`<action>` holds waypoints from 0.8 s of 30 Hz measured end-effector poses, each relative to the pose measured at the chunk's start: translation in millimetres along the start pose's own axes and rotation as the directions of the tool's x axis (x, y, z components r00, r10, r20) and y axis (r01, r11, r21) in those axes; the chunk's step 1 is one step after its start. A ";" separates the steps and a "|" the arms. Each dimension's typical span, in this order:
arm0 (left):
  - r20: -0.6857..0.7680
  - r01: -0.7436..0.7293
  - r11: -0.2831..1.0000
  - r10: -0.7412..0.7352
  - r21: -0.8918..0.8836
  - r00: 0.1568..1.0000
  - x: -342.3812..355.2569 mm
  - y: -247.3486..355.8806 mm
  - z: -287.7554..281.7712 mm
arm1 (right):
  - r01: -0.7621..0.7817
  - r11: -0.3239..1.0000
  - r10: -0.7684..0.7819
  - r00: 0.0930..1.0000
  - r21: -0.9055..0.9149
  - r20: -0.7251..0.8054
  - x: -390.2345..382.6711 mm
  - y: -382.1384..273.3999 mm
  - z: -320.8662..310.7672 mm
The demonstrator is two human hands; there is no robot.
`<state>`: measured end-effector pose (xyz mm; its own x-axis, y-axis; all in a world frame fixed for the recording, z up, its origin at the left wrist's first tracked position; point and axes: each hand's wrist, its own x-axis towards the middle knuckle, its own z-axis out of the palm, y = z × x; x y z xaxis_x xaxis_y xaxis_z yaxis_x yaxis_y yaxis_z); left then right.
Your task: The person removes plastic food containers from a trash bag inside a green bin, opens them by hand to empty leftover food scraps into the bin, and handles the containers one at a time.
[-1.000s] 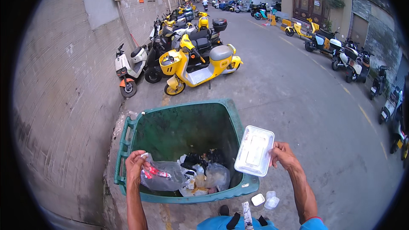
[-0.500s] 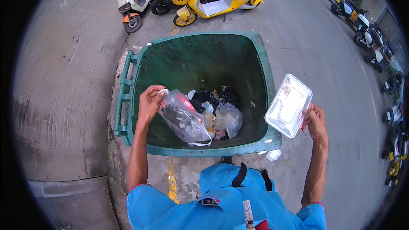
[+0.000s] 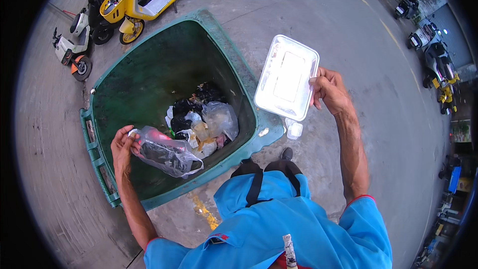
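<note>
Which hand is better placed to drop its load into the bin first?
Left. The left hand holds the clear bag over the open green bin. The right hand holds the white tray over the pavement, outside the rim.

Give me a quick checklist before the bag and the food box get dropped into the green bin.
1. Left hand grips the clear plastic bag: ok, held by its top.
2. Bag is over the open green bin: ok, it hangs inside the rim.
3. Right hand holds the white lidded food box: ok, pinched at one edge.
4. Box is over the bin: not ok, it is beside the rim, above the pavement.
5. Bin has room: ok, bagged rubbish covers only the bottom.
6. Box lid shut: cannot tell.
</note>
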<state>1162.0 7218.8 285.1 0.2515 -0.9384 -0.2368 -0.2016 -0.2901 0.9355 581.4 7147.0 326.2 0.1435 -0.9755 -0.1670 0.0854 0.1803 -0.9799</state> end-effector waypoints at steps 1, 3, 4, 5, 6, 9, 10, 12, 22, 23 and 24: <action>0.007 0.016 1.000 -0.016 0.006 1.000 -1.8 -2.0 4.0 | -0.023 1.000 0.023 1.000 -0.013 -0.012 -2.5 -0.5 -2.0; 0.009 0.035 0.999 -0.036 0.021 0.999 -5.1 -1.2 8.6 | -0.027 1.000 0.027 1.000 -0.011 -0.010 -3.2 0.6 -6.3; 0.009 0.033 0.999 -0.033 0.008 0.999 -4.9 -1.4 14.6 | -0.030 0.999 0.030 1.000 -0.011 -0.008 -3.0 0.5 -9.5; 0.000 0.025 1.000 -0.025 0.002 1.000 -6.0 2.8 17.1 | -0.017 1.000 0.017 1.000 0.003 0.026 0.1 -4.6 -9.5; -0.010 0.018 1.000 -0.018 -0.006 1.000 -7.0 5.1 19.3 | -0.024 1.000 0.024 0.999 0.000 0.034 -0.5 -5.5 -11.8; -0.076 0.030 0.999 -0.027 0.037 0.997 -9.3 -15.4 6.6 | -0.011 1.000 0.012 0.997 -0.027 0.071 2.2 -4.3 -8.2; -0.102 0.037 0.997 -0.031 0.063 0.994 -7.7 -20.9 1.6 | -0.015 1.000 0.016 0.996 -0.011 0.089 2.6 -6.2 -5.2; -0.156 0.044 0.999 -0.039 0.030 0.987 -5.4 -25.5 0.3 | 0.000 1.000 0.000 0.991 -0.002 0.132 4.0 -5.8 -4.3; -0.444 -0.079 0.952 0.210 0.295 0.871 -5.7 -27.9 -17.9 | 0.029 0.999 -0.024 0.984 -0.025 0.179 -5.6 -11.0 8.7; -0.500 -0.078 0.920 0.279 0.385 0.820 -9.6 -24.9 -13.7 | 0.027 0.999 -0.021 0.985 -0.034 0.174 -6.0 -12.2 10.7; -0.541 -0.069 0.878 0.352 0.474 0.764 -15.2 -12.0 -4.6 | 0.023 0.999 -0.016 0.986 -0.040 0.164 -6.7 -12.3 13.0</action>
<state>1164.9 7237.4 278.6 0.6328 -0.7177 0.2905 -0.6433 -0.2786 0.7131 592.3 7153.0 340.8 0.3021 -0.9443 -0.1308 0.0496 0.1526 -0.9870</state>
